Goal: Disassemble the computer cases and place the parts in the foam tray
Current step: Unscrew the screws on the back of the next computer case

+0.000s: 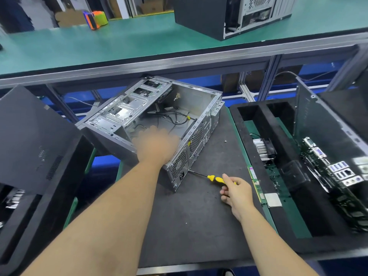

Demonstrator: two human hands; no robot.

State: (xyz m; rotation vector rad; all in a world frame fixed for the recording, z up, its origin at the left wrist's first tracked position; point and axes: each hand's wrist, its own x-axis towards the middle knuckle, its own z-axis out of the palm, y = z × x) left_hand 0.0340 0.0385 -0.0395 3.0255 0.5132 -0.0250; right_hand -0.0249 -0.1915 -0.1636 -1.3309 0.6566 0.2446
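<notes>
Fingers of your right hand (236, 191) curl round the yellow handle of the screwdriver (216, 178), and its tip sits against the lower rear corner of the computer case (151, 116), just beside the power socket. Your left hand (157, 146) rests over the near upper edge of the case; it is blurred, so I cannot tell whether its fingers are gripping the edge or only pressing on it.

The case lies on its side on the dark desk (195, 216), open face up, with loose cables showing inside. To your right the foam tray (286, 242) already holds a heatsink (262, 150), a motherboard (338, 176) and memory sticks (255, 186). One loose screw (225, 141) lies on the desk beyond the case.

You look to be on the rear screws, probably those holding the power supply. Next, seat the tip squarely in the screw head, keep the case steady with your left hand, and turn without letting the tip slip off.
</notes>
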